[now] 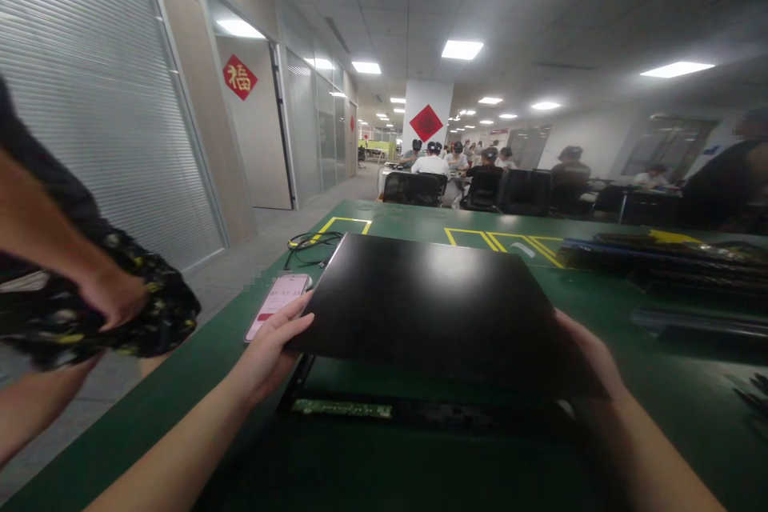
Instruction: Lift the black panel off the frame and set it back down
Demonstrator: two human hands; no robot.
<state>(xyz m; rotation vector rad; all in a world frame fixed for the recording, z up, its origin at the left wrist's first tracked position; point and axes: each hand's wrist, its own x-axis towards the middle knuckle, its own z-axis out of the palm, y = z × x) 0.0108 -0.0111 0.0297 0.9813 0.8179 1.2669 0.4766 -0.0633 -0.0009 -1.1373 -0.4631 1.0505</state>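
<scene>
A flat black rectangular panel point(429, 300), glossy like a screen, is held between my two hands above the green table. My left hand point(276, 348) grips its left edge, thumb on top and fingers partly hidden beneath. At the right edge, my right hand point(591, 348) holds on, its fingers mostly hidden behind the panel. Below the panel's near edge lies a dark frame with a narrow green circuit board point(342, 408) on it. Beside my left hand rests a phone point(279, 300) with a lit screen.
A black cable point(312, 244) lies coiled behind the phone. Stacked dark panels point(648, 256) occupy the right of the green table point(678, 424), which has yellow tape markings. A person point(78, 280) stands close at the left. Several people sit at tables farther back.
</scene>
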